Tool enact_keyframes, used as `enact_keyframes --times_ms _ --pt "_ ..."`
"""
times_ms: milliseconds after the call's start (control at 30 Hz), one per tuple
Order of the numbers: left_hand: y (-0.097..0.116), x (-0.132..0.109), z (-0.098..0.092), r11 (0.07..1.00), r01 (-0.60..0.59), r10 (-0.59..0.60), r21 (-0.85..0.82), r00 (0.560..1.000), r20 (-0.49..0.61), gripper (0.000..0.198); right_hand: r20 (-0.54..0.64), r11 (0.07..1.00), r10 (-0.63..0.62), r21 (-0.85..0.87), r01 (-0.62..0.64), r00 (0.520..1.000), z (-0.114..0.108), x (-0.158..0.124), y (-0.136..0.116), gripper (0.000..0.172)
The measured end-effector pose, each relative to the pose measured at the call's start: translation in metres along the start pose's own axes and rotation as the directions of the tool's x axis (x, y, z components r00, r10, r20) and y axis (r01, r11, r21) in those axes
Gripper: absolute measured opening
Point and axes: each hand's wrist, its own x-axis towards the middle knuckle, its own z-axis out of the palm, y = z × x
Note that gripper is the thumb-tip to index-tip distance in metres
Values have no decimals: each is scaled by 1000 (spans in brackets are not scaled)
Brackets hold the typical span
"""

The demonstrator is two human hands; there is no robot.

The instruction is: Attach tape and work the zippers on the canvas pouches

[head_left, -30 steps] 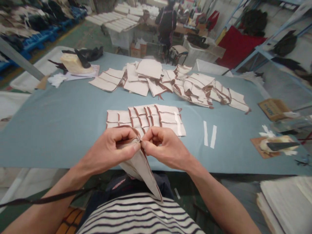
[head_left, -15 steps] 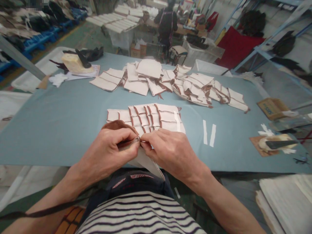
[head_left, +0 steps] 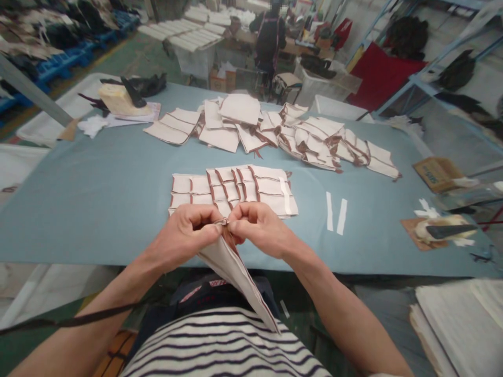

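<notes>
A cream fabric piece with brown edging (head_left: pixel 236 269) hangs from my two hands toward my striped shirt. My left hand (head_left: pixel 188 230) pinches its upper edge between thumb and fingers. Close beside it, my right hand (head_left: pixel 257 228) pinches the same edge from the other side, thumb and forefinger together. The fingertips nearly meet at a small folded spot, too small to make out clearly. Just beyond my hands lies a row of overlapping cream panels with brown edges (head_left: pixel 231 186) on the blue-grey table (head_left: pixel 98 209). A white strip lies across the row's right end.
Two white strips (head_left: pixel 336 213) lie to the right. A heap of cream pieces (head_left: pixel 243 123) spreads along the back. Yellowish blocks with dark straps stand at the back left (head_left: pixel 121 99) and right (head_left: pixel 444 230). Beyond the table is a person in dark clothes (head_left: pixel 269 39).
The brown part of the fabric piece beside my left hand has dropped from view, and the piece now hangs lower toward my shirt. My right hand has turned, its fingers more curled.
</notes>
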Motion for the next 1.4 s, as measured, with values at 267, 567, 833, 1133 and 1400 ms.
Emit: enact_keyframes --times_ms 267,567,833,1133,1400 --pt "5 -3 -10 982 -117 118 149 993 5 25 6 999 -34 -15 34 999 1 -6 -8 13" --pt "19 -9 -11 794 -327 400 512 916 -34 25 -67 665 -448 -691 283 891 5 -19 -13 7" --pt "21 -10 -10 775 -330 390 538 921 4 27 107 236 -547 -932 275 830 1 -18 -17 16" --pt "9 2 3 890 -175 236 421 967 -97 28 -118 754 -417 -598 271 901 2 0 6 9" --pt "-25 10 4 999 35 -34 -33 999 24 25 -8 989 52 141 -50 999 -1 11 26 13"
